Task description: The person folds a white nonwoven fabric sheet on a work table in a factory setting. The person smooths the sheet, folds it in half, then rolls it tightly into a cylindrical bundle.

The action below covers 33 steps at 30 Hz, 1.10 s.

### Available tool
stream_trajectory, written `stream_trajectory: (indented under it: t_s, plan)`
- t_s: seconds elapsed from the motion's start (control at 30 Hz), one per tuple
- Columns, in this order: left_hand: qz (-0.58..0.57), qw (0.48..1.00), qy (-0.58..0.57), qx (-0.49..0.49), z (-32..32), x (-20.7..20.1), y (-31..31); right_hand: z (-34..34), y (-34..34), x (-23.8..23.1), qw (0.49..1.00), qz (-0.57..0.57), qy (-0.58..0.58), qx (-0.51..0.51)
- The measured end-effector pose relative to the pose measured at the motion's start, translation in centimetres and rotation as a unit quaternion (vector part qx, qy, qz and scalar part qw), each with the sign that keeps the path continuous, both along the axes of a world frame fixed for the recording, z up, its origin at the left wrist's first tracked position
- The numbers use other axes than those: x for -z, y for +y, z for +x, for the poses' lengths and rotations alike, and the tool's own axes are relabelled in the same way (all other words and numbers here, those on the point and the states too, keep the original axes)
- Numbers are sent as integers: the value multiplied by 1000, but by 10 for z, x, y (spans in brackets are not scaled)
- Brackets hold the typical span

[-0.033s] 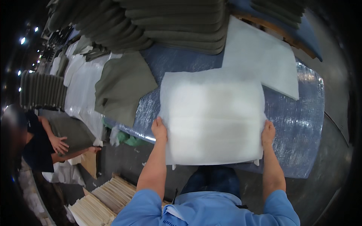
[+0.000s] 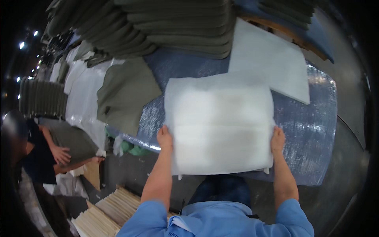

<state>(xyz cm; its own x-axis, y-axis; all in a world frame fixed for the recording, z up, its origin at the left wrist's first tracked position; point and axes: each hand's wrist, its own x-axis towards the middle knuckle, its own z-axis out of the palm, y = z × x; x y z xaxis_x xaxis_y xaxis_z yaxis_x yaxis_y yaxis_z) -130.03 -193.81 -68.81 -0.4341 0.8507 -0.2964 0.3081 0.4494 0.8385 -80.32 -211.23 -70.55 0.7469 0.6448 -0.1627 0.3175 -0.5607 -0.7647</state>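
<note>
A white, padded, roughly square cushion-like piece (image 2: 223,126) is in front of my body, above the wrapped table. My left hand (image 2: 164,137) grips its left edge, fingers closed round the side. Level with it on the right edge, my right hand (image 2: 278,139) is closed in the same way. The piece has a faint crease across its middle, and small white tabs show beneath its near corners. Beyond it, a flat white foam sheet (image 2: 272,59) lies at the far right, partly covered by the piece. The fingers' undersides are hidden.
Plastic-wrapped blue table (image 2: 304,146). Stacked grey-green pads (image 2: 185,31) stand at the back; a loose grey-green sheet (image 2: 126,94) lies left. At far left a co-worker's hand (image 2: 60,155) rests on a grey-green piece. A box of thin pale boards (image 2: 114,207) sits lower left.
The whole view has shifted slightly left. Both hands keep the same hold on the white padded piece.
</note>
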Motion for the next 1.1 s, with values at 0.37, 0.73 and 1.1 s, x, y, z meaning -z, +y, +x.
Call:
stream_trajectory:
  t_s: [0.37, 0.73, 1.1]
  plan:
    - [-79, 991, 12, 111, 32, -44, 104, 9, 124, -39, 995, -12, 3, -98]
    - [82, 996, 17, 18, 29, -1, 114, 21, 121, -20, 997, 56, -51, 0]
    - [-84, 988, -129, 23, 10, -4, 129, 52, 121, -19, 988, 20, 153, -33]
